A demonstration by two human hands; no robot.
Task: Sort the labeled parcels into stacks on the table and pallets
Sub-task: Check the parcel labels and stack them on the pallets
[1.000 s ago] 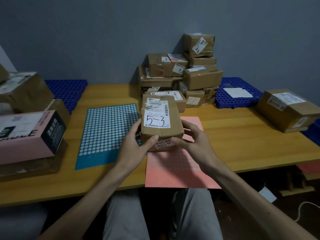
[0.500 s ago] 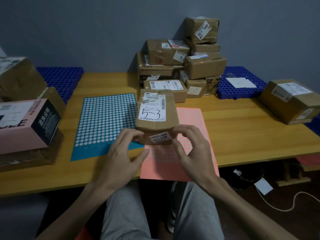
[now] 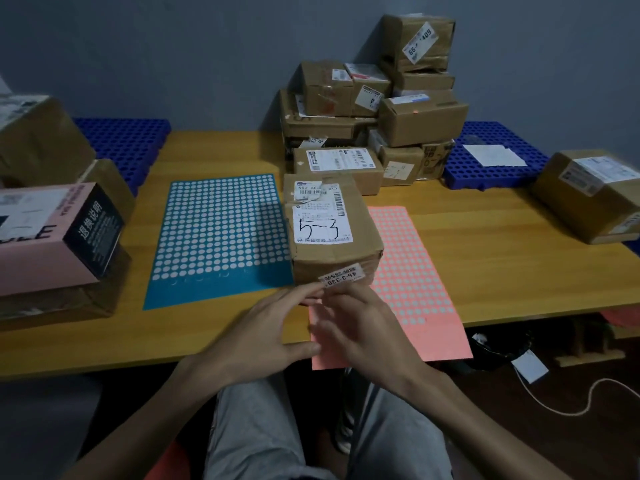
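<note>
A brown parcel (image 3: 332, 233) with a white label handwritten "5-3" stands on the wooden table (image 3: 502, 258), between a blue sticker sheet (image 3: 221, 233) and a pink sticker sheet (image 3: 415, 271). A small printed label (image 3: 341, 276) hangs off its near face. My left hand (image 3: 263, 337) lies just in front of the parcel, fingers stretched out, their tips close to that small label. My right hand (image 3: 367, 337) is beside it over the pink sheet's near left part, motion-blurred, fingers fairly straight. Neither hand holds the parcel.
A pile of brown parcels (image 3: 419, 116) stands at the back of the table against the wall. Blue pallets lie at back right (image 3: 485, 174) and back left (image 3: 124, 140). One parcel (image 3: 588, 199) sits far right. A pink box (image 3: 45, 237) tops cartons at the left.
Both hands gripped the 5-3 parcel at its near end, set it down on the table, then let go and drew back toward me.
</note>
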